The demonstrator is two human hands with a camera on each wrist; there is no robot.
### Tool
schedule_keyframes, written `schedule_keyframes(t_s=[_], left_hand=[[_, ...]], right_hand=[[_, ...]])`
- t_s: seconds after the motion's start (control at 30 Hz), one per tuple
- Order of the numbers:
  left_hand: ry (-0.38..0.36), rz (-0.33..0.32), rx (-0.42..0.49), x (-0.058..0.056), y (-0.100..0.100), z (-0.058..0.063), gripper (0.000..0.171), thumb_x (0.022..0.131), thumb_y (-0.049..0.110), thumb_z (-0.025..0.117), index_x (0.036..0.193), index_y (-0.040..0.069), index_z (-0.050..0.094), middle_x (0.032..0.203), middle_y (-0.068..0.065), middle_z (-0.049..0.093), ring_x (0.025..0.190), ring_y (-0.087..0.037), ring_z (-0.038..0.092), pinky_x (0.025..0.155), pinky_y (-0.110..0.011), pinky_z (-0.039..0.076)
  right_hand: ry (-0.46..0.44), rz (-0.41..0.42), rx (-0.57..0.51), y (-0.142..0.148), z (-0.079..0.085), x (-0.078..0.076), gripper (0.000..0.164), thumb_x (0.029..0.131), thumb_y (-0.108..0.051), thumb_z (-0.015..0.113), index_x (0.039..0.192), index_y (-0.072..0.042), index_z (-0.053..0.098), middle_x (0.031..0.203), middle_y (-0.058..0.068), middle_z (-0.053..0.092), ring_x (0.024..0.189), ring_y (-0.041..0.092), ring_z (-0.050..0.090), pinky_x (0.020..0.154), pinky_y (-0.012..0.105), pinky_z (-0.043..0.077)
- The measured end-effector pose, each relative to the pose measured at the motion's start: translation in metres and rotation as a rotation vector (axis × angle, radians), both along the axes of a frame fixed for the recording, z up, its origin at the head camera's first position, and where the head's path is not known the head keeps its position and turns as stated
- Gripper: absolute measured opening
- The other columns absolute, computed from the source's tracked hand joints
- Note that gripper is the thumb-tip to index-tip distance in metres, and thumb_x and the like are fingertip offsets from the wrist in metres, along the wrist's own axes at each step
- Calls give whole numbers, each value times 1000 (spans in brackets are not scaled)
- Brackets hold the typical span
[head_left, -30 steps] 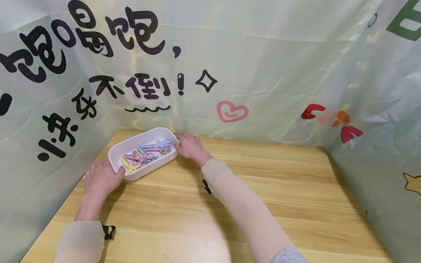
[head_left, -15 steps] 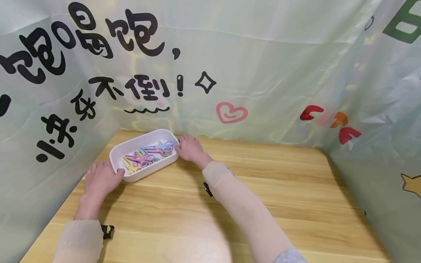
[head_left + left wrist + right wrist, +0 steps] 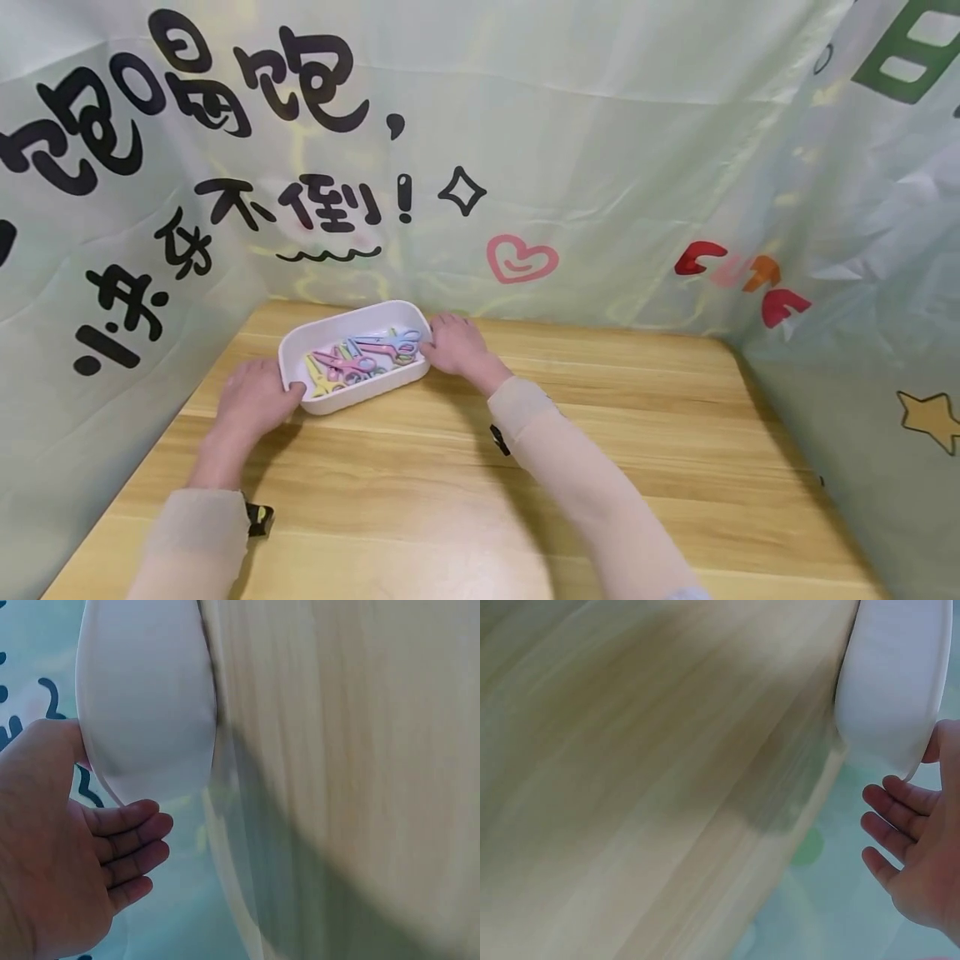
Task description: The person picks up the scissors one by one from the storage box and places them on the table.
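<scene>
While a pale green fabric backdrop [image 3: 585,167] printed with large black characters stands behind and along both sides, a wooden table [image 3: 420,500] with a light grain spreads across the lower part of the head view. Over it reach two forearms, the left sleeve [image 3: 191,537] and the right sleeve [image 3: 585,471] both pale. Between the hands, at the far left part of the table near the back edge, is a white tray [image 3: 372,388], oblong with rounded corners, set at a slant with its right end farther back; whether its base touches the wood throughout, I cannot tell.

The left hand [image 3: 253,396] grips the tray's left end, thumb over the rim and index finger against the outer side; in the left wrist view its four fingers lie close together. The right hand [image 3: 459,343] grips the opposite end in the same way, thumb at the rim, and the right wrist view shows its fingers slightly spread below.

Inside the tray lies a loose heap: pink scissors [image 3: 347,364] across the middle, blue scissors [image 3: 386,340] toward the right end and yellow scissors [image 3: 318,379] toward the left. Smallest are two black pieces, one [image 3: 259,519] beside the left cuff, another [image 3: 499,440] beside the right.
</scene>
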State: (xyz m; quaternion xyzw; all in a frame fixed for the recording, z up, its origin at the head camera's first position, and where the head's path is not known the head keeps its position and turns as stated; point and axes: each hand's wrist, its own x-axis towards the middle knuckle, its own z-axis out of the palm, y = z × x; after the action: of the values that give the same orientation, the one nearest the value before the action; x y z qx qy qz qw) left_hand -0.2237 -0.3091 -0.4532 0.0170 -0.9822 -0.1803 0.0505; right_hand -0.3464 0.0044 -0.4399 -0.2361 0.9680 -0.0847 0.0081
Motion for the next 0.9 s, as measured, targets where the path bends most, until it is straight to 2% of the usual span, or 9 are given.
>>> schedule_keyframes(t_s=[0.13, 0.4, 0.5, 0.63, 0.9], left_hand=[[9, -34, 11, -5, 12, -1, 57, 95, 33, 61, 118, -19, 56, 108, -31, 58, 103, -48, 51, 99, -67, 39], [22, -112, -9, -23, 36, -1, 58, 96, 33, 60, 121, -19, 56, 113, -31, 60, 109, -48, 53, 103, -66, 39], [21, -148, -29, -30, 49, -1, 56, 96, 34, 60, 118, -18, 56, 111, -30, 60, 109, -47, 53, 103, -64, 40], [8, -188, -39, -40, 65, 1, 58, 97, 34, 58, 122, -18, 54, 115, -30, 59, 112, -46, 52, 107, -63, 38], [15, -256, -46, -57, 100, 3, 61, 97, 35, 59, 127, -18, 54, 117, -28, 59, 112, -43, 52, 107, -61, 40]], right_hand=[[-1, -19, -36, 17, -1, 5, 51, 106, -43, 53, 138, -4, 58, 145, 12, 57, 141, 29, 45, 120, 46, 34], [24, -83, -70, 52, -5, 14, 49, 105, -42, 55, 135, -4, 58, 135, 11, 60, 132, 29, 51, 115, 47, 38], [22, -114, -81, 68, -6, 17, 49, 104, -42, 56, 135, -4, 58, 136, 11, 60, 133, 29, 50, 115, 48, 38], [29, -148, -96, 88, -7, 20, 51, 104, -41, 57, 136, -2, 58, 138, 14, 60, 133, 32, 50, 115, 49, 38], [26, -211, -138, 128, -6, 32, 51, 102, -38, 58, 134, 1, 60, 130, 16, 62, 129, 34, 53, 113, 52, 39]])
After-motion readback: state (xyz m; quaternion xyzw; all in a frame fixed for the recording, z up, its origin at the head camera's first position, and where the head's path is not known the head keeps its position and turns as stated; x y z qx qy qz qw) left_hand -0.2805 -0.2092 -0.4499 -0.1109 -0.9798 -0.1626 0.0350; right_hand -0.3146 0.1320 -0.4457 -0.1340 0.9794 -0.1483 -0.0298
